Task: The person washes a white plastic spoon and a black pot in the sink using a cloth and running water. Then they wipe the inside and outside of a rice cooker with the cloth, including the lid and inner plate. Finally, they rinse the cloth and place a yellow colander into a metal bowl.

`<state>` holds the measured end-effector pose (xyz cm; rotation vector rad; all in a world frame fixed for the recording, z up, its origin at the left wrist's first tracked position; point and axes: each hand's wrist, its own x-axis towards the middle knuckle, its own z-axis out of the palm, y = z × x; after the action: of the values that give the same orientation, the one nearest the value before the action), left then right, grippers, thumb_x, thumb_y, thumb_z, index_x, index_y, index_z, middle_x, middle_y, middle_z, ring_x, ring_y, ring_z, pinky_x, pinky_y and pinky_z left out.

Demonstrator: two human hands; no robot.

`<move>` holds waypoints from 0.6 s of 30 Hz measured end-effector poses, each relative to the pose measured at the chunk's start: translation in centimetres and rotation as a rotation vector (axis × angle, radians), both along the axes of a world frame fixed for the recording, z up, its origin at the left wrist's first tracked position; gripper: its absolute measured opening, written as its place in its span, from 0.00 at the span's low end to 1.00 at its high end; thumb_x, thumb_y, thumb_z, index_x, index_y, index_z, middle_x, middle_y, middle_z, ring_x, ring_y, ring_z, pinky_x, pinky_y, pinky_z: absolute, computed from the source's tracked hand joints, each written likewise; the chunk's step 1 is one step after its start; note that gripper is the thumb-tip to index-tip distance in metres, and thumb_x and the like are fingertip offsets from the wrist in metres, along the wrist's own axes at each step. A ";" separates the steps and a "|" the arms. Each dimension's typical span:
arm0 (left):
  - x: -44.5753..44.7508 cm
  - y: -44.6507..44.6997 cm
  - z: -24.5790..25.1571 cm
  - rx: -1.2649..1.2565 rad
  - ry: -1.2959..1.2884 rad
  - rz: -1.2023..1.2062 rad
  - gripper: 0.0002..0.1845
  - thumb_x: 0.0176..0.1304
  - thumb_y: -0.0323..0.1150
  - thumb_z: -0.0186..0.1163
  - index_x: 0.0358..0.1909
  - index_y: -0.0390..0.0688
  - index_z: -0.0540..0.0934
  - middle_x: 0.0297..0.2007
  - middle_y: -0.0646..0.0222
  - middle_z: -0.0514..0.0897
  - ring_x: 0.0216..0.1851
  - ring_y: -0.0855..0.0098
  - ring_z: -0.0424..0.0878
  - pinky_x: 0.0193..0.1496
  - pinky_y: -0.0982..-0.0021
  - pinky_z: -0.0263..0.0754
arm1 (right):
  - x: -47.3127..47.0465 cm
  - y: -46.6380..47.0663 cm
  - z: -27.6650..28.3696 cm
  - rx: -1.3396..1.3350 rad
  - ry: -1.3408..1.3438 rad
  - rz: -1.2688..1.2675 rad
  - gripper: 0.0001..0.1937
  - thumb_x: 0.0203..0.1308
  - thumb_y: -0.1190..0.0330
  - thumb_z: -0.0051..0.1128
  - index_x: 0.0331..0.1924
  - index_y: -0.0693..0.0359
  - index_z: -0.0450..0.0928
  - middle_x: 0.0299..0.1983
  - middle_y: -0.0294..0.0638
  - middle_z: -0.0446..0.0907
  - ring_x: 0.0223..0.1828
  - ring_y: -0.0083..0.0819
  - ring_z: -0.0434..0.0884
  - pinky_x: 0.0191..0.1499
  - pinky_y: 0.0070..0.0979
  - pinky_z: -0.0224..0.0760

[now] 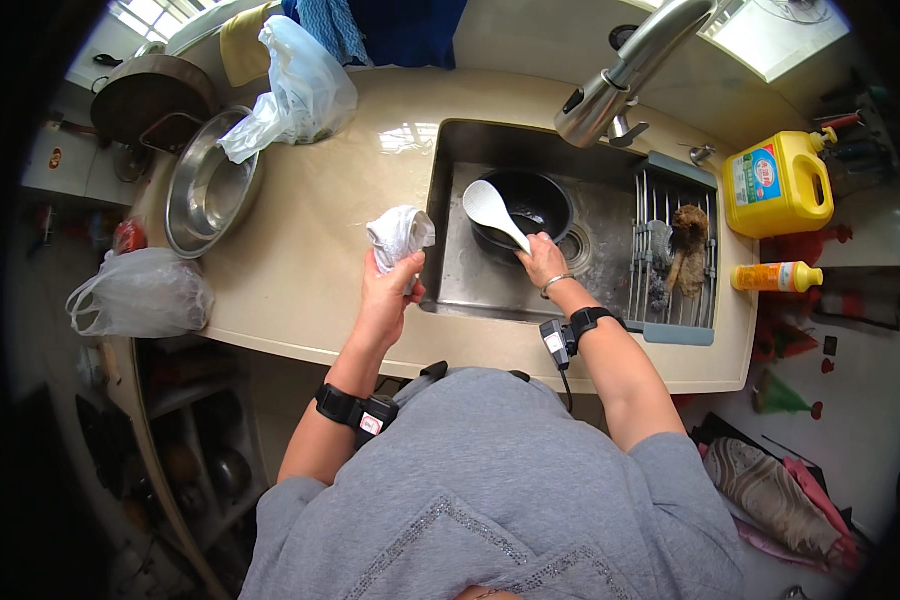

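Observation:
A bunched white cloth [399,234] is gripped in my left hand [391,289], held over the counter just left of the sink. My right hand [546,262] is closed on the handle of a white plastic rice paddle [489,204], whose broad head lies over a black round pot [555,196]. The pot stands in the stainless steel sink [465,277] and has a wet shine inside. Part of its near rim is hidden by the paddle and my right hand.
Over the sink hang a faucet [592,112] and, at right, a drying rack [679,334] with scrubbers. A yellow detergent jug [780,187] and a small bottle [776,277] stand right. Left are a metal basin [214,187], a dark pan [154,97] and plastic bags [307,97].

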<state>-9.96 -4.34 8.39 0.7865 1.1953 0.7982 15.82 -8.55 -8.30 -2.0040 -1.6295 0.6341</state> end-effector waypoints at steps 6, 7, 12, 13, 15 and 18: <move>0.8 0.4 -1.1 -0.053 0.022 -0.041 0.22 0.54 0.36 0.66 0.45 0.44 0.64 0.30 0.72 0.75 0.20 0.79 0.72 0.22 0.78 0.68 | 1.2 0.5 0.2 -0.162 -0.067 0.176 0.20 0.51 0.66 0.62 0.49 0.64 0.76 0.45 0.52 0.80 0.43 0.44 0.82 0.43 0.34 0.76; 1.1 0.5 -1.2 -0.063 0.021 -0.058 0.23 0.54 0.36 0.66 0.45 0.44 0.64 0.30 0.72 0.75 0.20 0.79 0.72 0.22 0.78 0.68 | 1.5 0.4 0.5 -0.245 0.129 0.055 0.18 0.51 0.67 0.62 0.46 0.64 0.77 0.41 0.50 0.81 0.38 0.41 0.82 0.40 0.33 0.77; 2.9 1.0 -1.6 -0.121 0.030 -0.102 0.21 0.54 0.35 0.64 0.44 0.44 0.64 0.30 0.72 0.75 0.20 0.80 0.72 0.21 0.79 0.67 | 2.7 0.2 1.4 -0.375 0.274 -0.082 0.21 0.49 0.62 0.64 0.47 0.63 0.78 0.31 0.47 0.83 0.29 0.34 0.83 0.34 0.29 0.77; 3.3 1.2 -1.6 -0.131 0.033 -0.116 0.21 0.54 0.35 0.64 0.43 0.43 0.64 0.29 0.71 0.74 0.20 0.80 0.72 0.21 0.79 0.67 | 3.2 0.4 1.8 -0.263 0.163 -0.037 0.22 0.49 0.60 0.63 0.47 0.63 0.78 0.34 0.49 0.83 0.34 0.39 0.83 0.39 0.32 0.76; 4.0 1.5 -1.8 -0.137 0.033 -0.141 0.20 0.54 0.35 0.64 0.43 0.43 0.64 0.29 0.71 0.74 0.20 0.80 0.72 0.21 0.78 0.68 | 4.4 1.2 3.0 -0.160 0.062 -0.071 0.21 0.48 0.59 0.62 0.44 0.64 0.78 0.35 0.52 0.82 0.39 0.43 0.81 0.44 0.34 0.74; 4.3 1.6 -1.8 -0.137 0.040 -0.160 0.19 0.54 0.35 0.63 0.43 0.42 0.65 0.29 0.71 0.74 0.20 0.79 0.72 0.21 0.78 0.68 | 7.9 3.9 6.5 0.384 -0.017 -0.312 0.20 0.50 0.64 0.57 0.47 0.66 0.73 0.45 0.53 0.76 0.49 0.50 0.74 0.54 0.41 0.66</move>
<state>-5.64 -2.73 6.55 0.7770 1.1935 0.5650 23.77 -4.69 -1.77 -1.9159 -1.2893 0.1730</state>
